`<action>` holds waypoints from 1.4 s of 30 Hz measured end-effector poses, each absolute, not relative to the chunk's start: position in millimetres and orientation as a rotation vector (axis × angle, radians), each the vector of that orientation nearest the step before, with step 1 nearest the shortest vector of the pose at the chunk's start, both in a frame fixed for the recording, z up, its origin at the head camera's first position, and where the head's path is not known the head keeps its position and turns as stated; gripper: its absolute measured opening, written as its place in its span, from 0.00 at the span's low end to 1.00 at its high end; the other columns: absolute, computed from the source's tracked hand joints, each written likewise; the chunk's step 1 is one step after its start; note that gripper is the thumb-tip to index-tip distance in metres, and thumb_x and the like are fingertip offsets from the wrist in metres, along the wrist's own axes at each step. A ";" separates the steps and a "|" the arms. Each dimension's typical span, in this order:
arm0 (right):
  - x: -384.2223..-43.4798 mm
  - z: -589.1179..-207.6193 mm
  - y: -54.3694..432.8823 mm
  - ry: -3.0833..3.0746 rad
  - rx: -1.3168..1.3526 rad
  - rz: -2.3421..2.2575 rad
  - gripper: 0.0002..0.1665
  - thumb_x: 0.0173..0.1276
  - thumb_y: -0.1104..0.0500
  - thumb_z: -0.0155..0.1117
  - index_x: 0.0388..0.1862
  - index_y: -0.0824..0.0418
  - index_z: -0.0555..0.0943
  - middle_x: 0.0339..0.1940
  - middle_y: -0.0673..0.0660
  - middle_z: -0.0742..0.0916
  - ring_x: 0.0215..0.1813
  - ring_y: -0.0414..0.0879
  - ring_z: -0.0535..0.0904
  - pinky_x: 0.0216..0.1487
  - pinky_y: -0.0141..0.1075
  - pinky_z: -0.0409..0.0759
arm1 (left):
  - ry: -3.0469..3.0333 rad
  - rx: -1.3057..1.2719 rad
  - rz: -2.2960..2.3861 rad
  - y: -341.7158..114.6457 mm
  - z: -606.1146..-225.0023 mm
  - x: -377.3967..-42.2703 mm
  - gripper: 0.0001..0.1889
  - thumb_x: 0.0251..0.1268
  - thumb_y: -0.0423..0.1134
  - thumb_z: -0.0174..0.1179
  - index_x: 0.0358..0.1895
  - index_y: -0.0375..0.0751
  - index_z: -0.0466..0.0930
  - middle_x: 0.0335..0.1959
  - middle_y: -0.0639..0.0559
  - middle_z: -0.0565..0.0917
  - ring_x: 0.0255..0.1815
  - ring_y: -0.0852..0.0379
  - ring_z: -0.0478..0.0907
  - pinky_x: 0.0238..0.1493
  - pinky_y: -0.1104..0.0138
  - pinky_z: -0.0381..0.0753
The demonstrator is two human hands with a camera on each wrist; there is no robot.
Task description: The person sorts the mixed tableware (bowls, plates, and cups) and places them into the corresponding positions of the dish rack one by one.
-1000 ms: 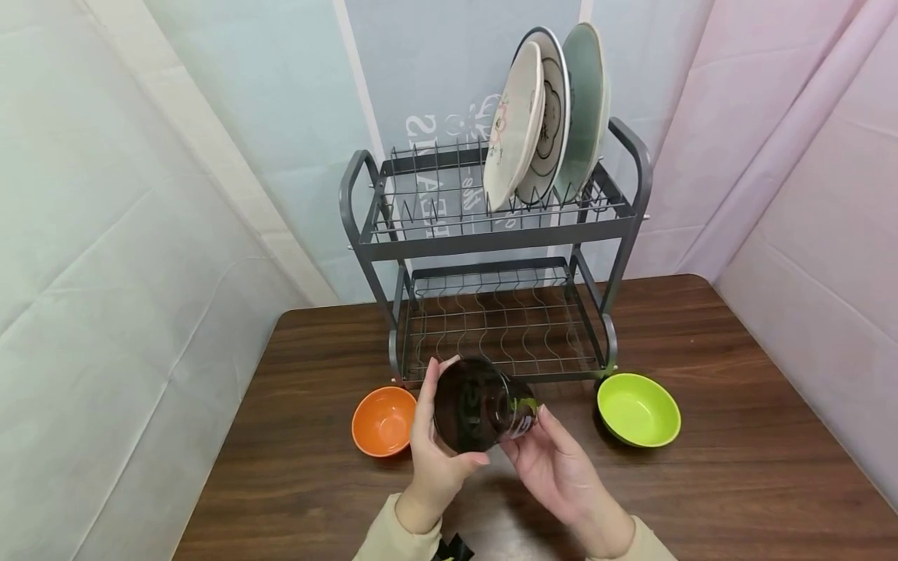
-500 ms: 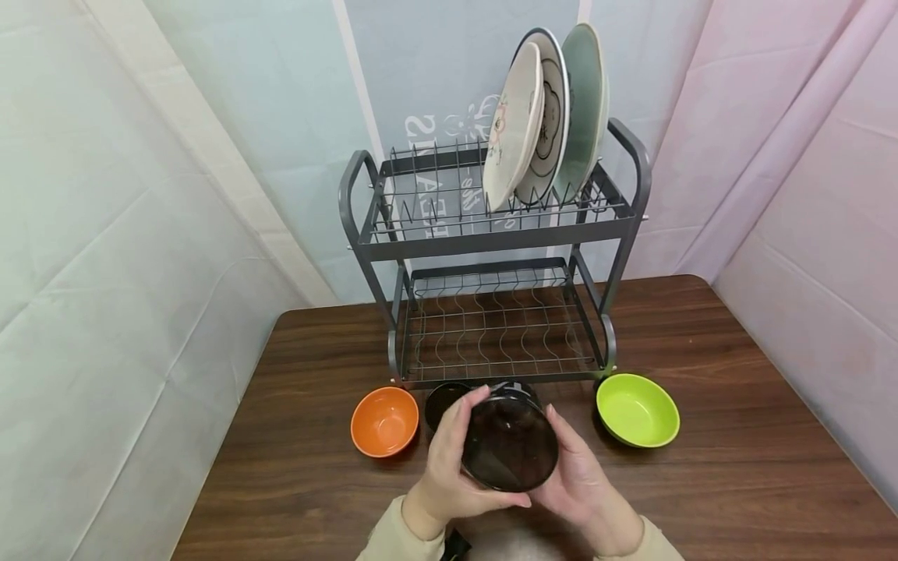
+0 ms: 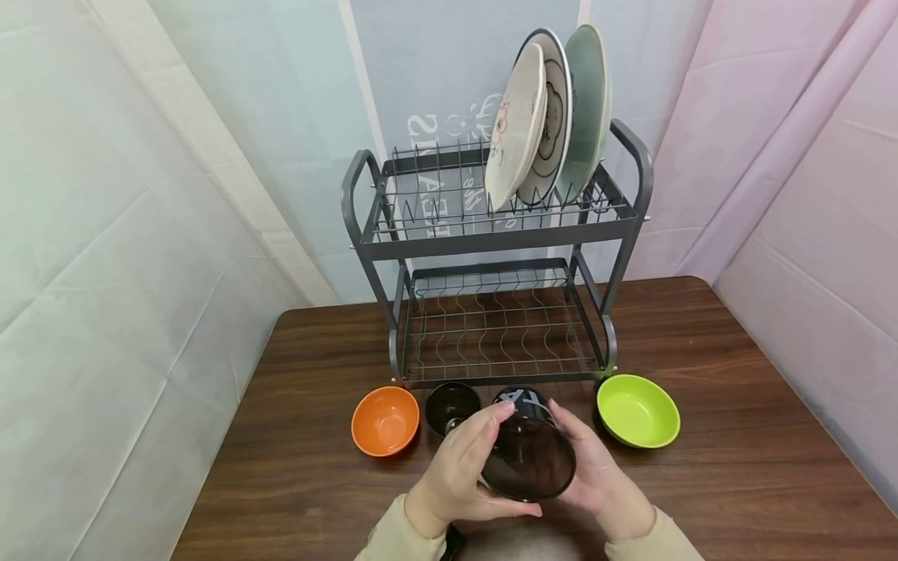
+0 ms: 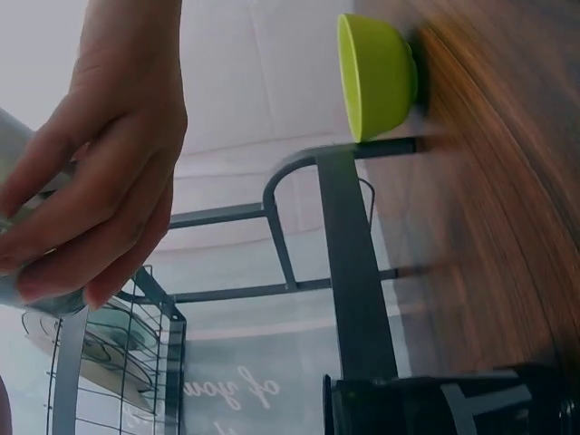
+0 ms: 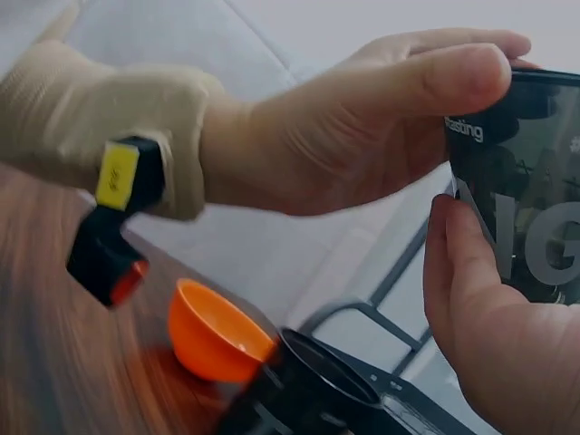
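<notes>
Between our two hands, clear of the worktop (image 3: 302, 483), we have a dark cup (image 3: 533, 463) at a tilt, its wide end facing back toward us and pale lettering on its side. Our left grip (image 3: 464, 471) grasps it with thumb and fingers curled round; our right grip (image 3: 596, 479) is curled against its other side, so neither is free. Just past the left grip stands a second dark cup (image 3: 449, 401), with an orange bowl (image 3: 386, 421) farther left; beyond the right grip, apart from it, sits a green bowl (image 3: 638, 411). Ahead of both grips is the rack (image 3: 491, 243), with plates (image 3: 515, 128) standing in its upper tier.

We judge the step in hand to be steadying and turning the cup. The next move, we think, calls for an even hold and for clearing the second cup.
</notes>
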State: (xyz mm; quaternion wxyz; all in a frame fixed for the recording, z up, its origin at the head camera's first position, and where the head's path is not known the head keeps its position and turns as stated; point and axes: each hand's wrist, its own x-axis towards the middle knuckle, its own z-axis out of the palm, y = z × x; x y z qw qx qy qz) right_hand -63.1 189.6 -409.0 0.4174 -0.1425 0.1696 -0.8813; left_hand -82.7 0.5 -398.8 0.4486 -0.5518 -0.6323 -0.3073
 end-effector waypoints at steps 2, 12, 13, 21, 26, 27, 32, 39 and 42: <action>-67.3 -409.8 194.0 0.442 -0.364 -2.231 0.35 0.75 0.42 0.22 0.56 0.53 0.77 0.54 0.50 0.82 0.56 0.42 0.77 0.61 0.37 0.72 | -1.622 -1.357 -0.757 0.7 -400.7 -84.5 0.69 0.23 0.60 0.77 0.66 0.18 0.47 0.53 0.28 0.72 0.55 0.42 0.74 0.58 0.61 0.74; -103.7 -412.2 223.7 0.573 -0.381 -2.370 0.36 0.76 0.44 0.20 0.51 0.56 0.78 0.46 0.51 0.86 0.49 0.42 0.82 0.53 0.37 0.77 | -1.832 -1.236 -0.777 -14.9 -410.6 -94.6 0.57 0.40 0.53 0.72 0.68 0.23 0.47 0.64 0.33 0.66 0.62 0.44 0.68 0.66 0.60 0.66; -108.8 -412.2 226.7 0.605 -0.364 -2.402 0.34 0.76 0.45 0.21 0.51 0.56 0.78 0.46 0.52 0.86 0.48 0.42 0.82 0.52 0.37 0.77 | -1.825 -1.227 -0.785 -17.3 -410.9 -97.0 0.55 0.43 0.52 0.71 0.68 0.23 0.48 0.64 0.34 0.66 0.63 0.44 0.67 0.66 0.60 0.65; -148.9 -398.0 241.4 1.096 -0.168 -2.617 0.16 0.76 0.54 0.37 0.51 0.53 0.74 0.47 0.48 0.84 0.46 0.38 0.80 0.44 0.31 0.78 | -1.797 -1.147 -0.880 -37.3 -416.5 -113.8 0.44 0.58 0.47 0.61 0.66 0.20 0.49 0.67 0.35 0.63 0.66 0.44 0.63 0.70 0.64 0.58; -169.0 -387.8 243.6 1.401 -0.120 -2.639 0.11 0.73 0.58 0.46 0.45 0.55 0.77 0.40 0.45 0.86 0.41 0.36 0.81 0.41 0.30 0.77 | -1.805 -1.073 -0.940 -47.9 -422.3 -123.2 0.41 0.61 0.45 0.58 0.66 0.20 0.50 0.67 0.37 0.64 0.66 0.46 0.63 0.70 0.64 0.58; -173.2 -386.1 243.3 1.459 -0.114 -2.630 0.09 0.73 0.58 0.47 0.45 0.56 0.75 0.39 0.45 0.86 0.41 0.35 0.80 0.40 0.29 0.77 | -1.798 -1.056 -0.954 -49.9 -423.6 -125.9 0.41 0.61 0.45 0.58 0.66 0.19 0.50 0.66 0.37 0.64 0.66 0.46 0.63 0.70 0.64 0.59; -193.3 -380.2 241.6 1.777 -0.020 -2.521 0.25 0.70 0.56 0.53 0.59 0.64 0.57 0.49 0.49 0.75 0.43 0.32 0.76 0.42 0.24 0.75 | -1.789 -0.925 -1.055 -60.2 -434.0 -143.9 0.40 0.59 0.43 0.61 0.64 0.16 0.53 0.64 0.35 0.67 0.64 0.46 0.65 0.69 0.66 0.60; -210.8 -383.5 237.0 2.186 0.114 -2.207 0.47 0.68 0.53 0.56 0.73 0.66 0.40 0.72 0.65 0.57 0.65 0.45 0.65 0.61 0.32 0.68 | -1.994 -0.403 -1.456 -79.0 -445.5 -158.6 0.37 0.57 0.27 0.60 0.70 0.32 0.53 0.66 0.36 0.64 0.68 0.45 0.60 0.70 0.69 0.55; -213.0 -389.4 236.2 2.364 0.149 -2.045 0.48 0.65 0.53 0.59 0.73 0.65 0.43 0.72 0.66 0.59 0.70 0.53 0.58 0.68 0.44 0.62 | -2.123 -0.177 -1.632 -84.2 -437.3 -157.9 0.33 0.65 0.30 0.54 0.71 0.38 0.51 0.70 0.42 0.61 0.71 0.48 0.56 0.71 0.59 0.54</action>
